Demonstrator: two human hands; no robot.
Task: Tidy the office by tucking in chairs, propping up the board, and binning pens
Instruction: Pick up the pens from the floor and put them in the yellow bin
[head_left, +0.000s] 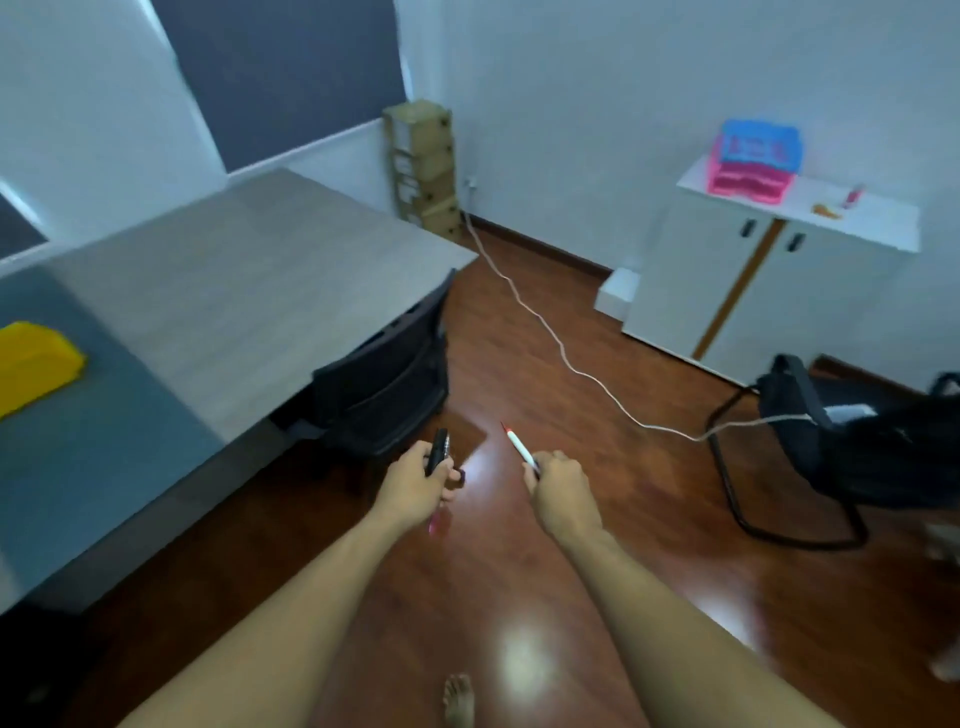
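Note:
My left hand (418, 480) is closed around a bunch of pens; a black marker (438, 449) sticks up from the fist and a pink end pokes out below. My right hand (558, 483) grips a white pen with a red tip (518, 442) that points up and left. Both hands hover over the wooden floor. A black chair (387, 389) stands tucked against the grey table (249, 291) just ahead of my left hand. A second black chair (852, 447) stands out in the room at the right.
A white cable (545, 332) snakes across the floor from the wall to the right chair. A white cabinet (753, 291) holds pink and blue trays (756, 158). Cardboard boxes (423, 166) are stacked in the corner. A yellow bin (31, 364) sits on the table's left.

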